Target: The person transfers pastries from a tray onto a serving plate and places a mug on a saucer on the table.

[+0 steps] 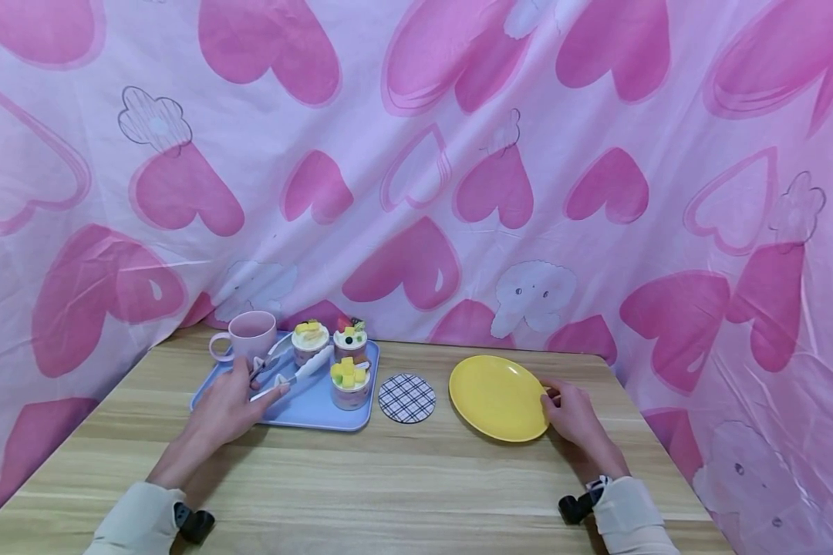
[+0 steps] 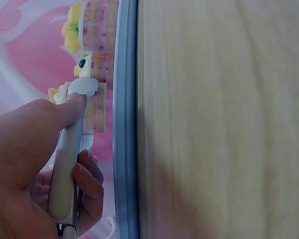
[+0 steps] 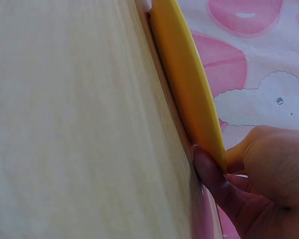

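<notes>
In the head view my left hand (image 1: 224, 407) holds a pair of tongs (image 1: 310, 363) with white tips over a blue tray (image 1: 298, 413). The arms of the tongs are spread, their tips among three dessert cups with layered sides. One cup (image 1: 310, 348) is at the back left, another (image 1: 351, 348) at the back right, and the nearest cup (image 1: 351, 395) has yellow cubes on top. My thumb lies along the tongs' handle (image 2: 65, 179) in the left wrist view. On the right, my right hand (image 1: 578, 416) pinches the rim of a yellow plate (image 1: 497, 398), fingers partly hidden.
A pink mug (image 1: 253, 334) stands at the tray's back left corner, its handle to the left. Between tray and plate lies a round checked coaster (image 1: 407, 398). Behind the wooden table (image 1: 389, 493) hangs a pink heart-patterned cloth (image 1: 403, 154).
</notes>
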Available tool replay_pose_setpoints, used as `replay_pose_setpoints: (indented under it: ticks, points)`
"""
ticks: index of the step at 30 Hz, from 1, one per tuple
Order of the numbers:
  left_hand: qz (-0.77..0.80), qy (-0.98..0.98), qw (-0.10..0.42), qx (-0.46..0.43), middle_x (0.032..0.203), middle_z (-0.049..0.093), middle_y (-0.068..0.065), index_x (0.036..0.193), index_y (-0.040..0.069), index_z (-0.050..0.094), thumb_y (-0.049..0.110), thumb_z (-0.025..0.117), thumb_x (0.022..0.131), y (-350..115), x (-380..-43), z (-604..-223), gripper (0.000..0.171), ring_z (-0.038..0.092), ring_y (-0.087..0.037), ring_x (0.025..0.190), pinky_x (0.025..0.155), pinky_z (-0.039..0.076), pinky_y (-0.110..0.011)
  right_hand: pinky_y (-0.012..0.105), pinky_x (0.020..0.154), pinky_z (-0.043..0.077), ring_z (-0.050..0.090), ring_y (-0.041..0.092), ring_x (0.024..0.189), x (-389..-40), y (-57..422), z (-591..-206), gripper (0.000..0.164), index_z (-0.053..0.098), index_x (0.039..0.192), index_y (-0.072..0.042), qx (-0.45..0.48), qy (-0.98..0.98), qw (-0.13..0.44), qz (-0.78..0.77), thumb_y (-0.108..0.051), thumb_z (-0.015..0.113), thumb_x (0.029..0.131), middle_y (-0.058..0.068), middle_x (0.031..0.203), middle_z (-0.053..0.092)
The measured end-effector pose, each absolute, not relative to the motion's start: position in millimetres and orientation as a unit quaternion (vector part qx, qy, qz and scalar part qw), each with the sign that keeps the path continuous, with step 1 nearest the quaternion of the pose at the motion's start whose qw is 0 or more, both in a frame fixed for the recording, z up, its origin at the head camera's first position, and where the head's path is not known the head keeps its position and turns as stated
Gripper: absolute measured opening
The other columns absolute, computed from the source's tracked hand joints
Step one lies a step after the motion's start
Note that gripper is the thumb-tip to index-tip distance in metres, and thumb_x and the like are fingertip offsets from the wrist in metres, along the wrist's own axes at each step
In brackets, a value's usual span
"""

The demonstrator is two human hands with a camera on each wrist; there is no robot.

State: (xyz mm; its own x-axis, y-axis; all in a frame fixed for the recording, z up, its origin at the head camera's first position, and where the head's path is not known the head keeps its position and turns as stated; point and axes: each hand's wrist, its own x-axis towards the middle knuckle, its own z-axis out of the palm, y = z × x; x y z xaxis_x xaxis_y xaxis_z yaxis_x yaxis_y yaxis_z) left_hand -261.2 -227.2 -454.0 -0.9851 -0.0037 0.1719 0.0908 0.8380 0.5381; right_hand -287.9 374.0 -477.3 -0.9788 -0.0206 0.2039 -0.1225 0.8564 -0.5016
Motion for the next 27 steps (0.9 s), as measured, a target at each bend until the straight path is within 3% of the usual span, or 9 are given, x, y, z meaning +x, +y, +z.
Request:
replay_pose_setpoints:
  ticks: [27]
  points:
    - [-0.292, -0.949, 0.115, -0.02, 0.097, 0.06, -0.014, 0.132, 0.001, 0.042, 0.058, 0.08, 0.094, -217.5, -255.8, -430.5, 0.078, 0.054, -0.021, 0.073, 0.052, 0.044, -0.029, 0.043, 0.083, 0.062, 0.072, 0.029, 0.096, -288.6, 373.7, -478.0, 0.039, 0.065, 0.14, 0.007, 0.024, -0.96, 0.089, 0.264, -0.007, 0.063, 0.104, 0.021, 0.108, 0.075]
